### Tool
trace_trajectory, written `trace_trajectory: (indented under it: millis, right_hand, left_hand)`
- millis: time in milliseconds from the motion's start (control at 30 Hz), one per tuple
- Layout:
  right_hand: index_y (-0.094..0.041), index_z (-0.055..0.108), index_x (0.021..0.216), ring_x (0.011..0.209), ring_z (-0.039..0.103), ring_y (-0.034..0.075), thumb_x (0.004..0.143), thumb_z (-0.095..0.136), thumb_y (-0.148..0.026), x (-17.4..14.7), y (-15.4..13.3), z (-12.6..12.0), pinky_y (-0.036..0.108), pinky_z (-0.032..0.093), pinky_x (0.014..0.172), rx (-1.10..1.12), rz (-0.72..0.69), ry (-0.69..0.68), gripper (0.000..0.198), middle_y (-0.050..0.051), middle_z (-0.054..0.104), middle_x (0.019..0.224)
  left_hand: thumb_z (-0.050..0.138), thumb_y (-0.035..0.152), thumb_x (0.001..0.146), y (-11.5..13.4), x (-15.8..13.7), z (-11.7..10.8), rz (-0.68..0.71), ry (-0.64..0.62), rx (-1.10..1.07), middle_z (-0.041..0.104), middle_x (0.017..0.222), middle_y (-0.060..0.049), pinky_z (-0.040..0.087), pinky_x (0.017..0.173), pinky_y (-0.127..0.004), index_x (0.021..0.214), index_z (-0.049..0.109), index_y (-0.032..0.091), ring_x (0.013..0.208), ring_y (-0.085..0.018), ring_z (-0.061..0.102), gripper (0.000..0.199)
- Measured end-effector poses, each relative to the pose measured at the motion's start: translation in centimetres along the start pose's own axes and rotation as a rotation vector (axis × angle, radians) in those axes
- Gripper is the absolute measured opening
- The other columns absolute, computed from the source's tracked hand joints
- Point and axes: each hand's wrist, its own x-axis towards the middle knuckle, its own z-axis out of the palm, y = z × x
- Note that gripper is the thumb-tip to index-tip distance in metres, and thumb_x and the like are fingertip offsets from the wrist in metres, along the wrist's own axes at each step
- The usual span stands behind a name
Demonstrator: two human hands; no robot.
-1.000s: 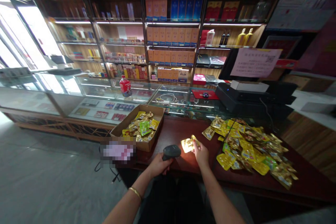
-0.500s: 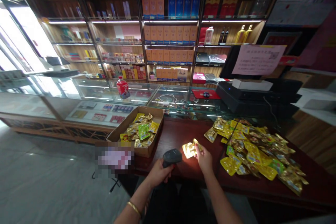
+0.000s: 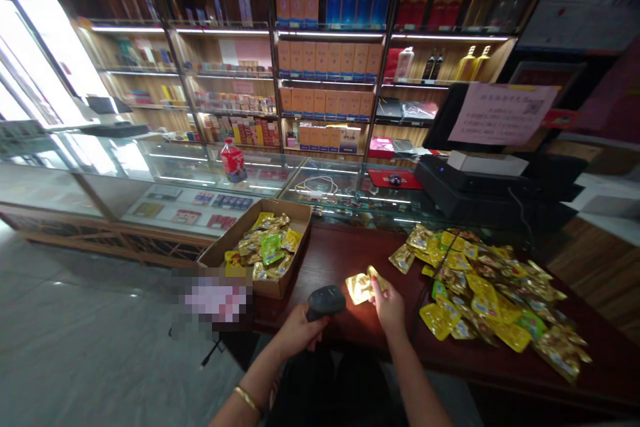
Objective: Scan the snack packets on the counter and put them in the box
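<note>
My left hand [image 3: 301,332] is closed round the handle of a dark handheld barcode scanner [image 3: 326,300], its head turned to the right. Light falls on a gold snack packet [image 3: 358,287] that my right hand [image 3: 389,305] pinches by its right edge, just above the dark red table [image 3: 327,250]. To the right spreads a large heap of gold, yellow and green snack packets [image 3: 483,290]. On the left, a cardboard box [image 3: 287,287] holds more such packets [image 3: 271,249].
Behind the table runs a glass display counter [image 3: 273,173] with a red-labelled bottle [image 3: 233,161], a white cable [image 3: 317,185] and a mouse [image 3: 395,179] on a red mat. A monitor [image 3: 443,117] with a paper sheet stands at right. A thin dark cord [image 3: 440,263] crosses the heap.
The view has shifted slightly. Both hands keep nearly the same place, with the scanner and the lit packet still held.
</note>
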Motion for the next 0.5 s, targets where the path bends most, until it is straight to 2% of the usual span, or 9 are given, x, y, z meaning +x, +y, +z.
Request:
trace_trajectory:
  millis: [233,367,500]
  right_hand:
    - [-0.014,0.082,0.099,0.055,0.071,0.026,0.071,0.062,-0.089,0.2,0.0,0.2,0.034,0.056,0.053,0.065,0.002,0.042,0.083,0.013,0.081,0.075]
    - [-0.012,0.082,0.106,0.056,0.071,0.026,0.077,0.057,-0.089,0.2,-0.2,-0.1,0.034,0.056,0.057,0.006,0.013,0.053,0.086,0.014,0.081,0.076]
    - [-0.01,0.082,0.109,0.061,0.073,0.027,0.076,0.055,-0.091,0.2,-0.1,-0.3,0.035,0.058,0.062,-0.042,-0.005,0.052,0.09,0.016,0.082,0.082]
  left_hand:
    - [0.066,0.069,0.08,0.0,0.0,-0.2,-0.019,0.0,0.038,0.054,0.048,0.0,0.034,0.044,-0.024,0.057,0.055,0.02,0.04,-0.012,0.049,0.056]
    - [0.068,0.056,0.081,0.9,-1.2,0.1,-0.044,0.026,0.069,0.057,0.056,0.001,0.036,0.044,-0.024,0.073,0.058,0.02,0.044,-0.013,0.051,0.038]
    - [0.065,0.037,0.084,3.5,-3.9,0.2,0.016,0.035,0.151,0.059,0.062,0.002,0.04,0.051,-0.024,0.082,0.064,0.018,0.054,-0.014,0.054,0.019]
